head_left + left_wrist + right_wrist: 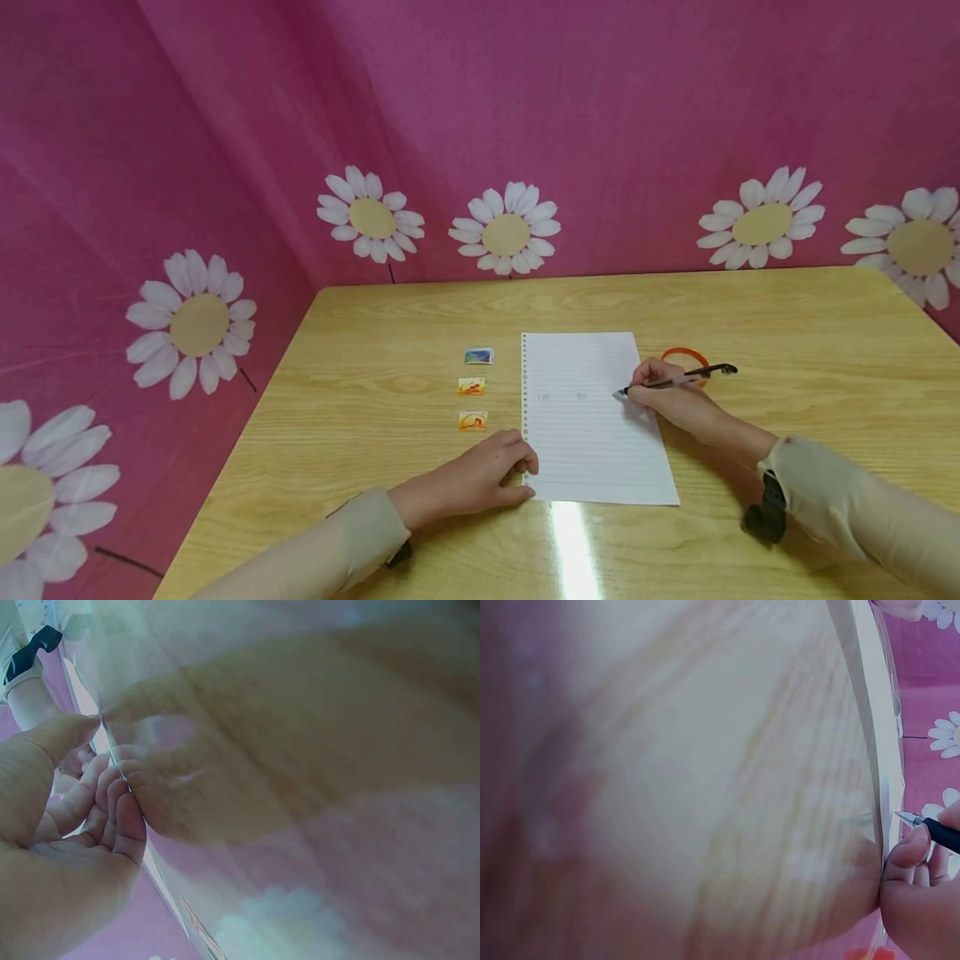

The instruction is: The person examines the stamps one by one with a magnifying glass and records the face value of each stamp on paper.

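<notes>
A sheet of lined white paper (585, 450) with holes down its left edge lies on the table. Two small written figures, looking like 120 and 80, stand in a row across it. My right hand (675, 407) pinches a black pen (667, 382) over the sheet's right part; in the right wrist view the pen's metal tip (907, 818) points at the paper, close to it. At the sheet's lower left edge rests my left hand (483, 473), thumb and fingertips touching down, fingers loosely bent, holding nothing. The left wrist view shows its fingers (112, 817) against the shiny surface.
Left of the paper, three small stamp-like pictures form a column: a blue one (479, 357), a yellow-and-red one (472, 387) and another yellow-and-orange one (473, 422). An orange-red ring (684, 352) lies behind the right hand. A pink flowered cloth (600, 125) hangs behind the wooden table (360, 400).
</notes>
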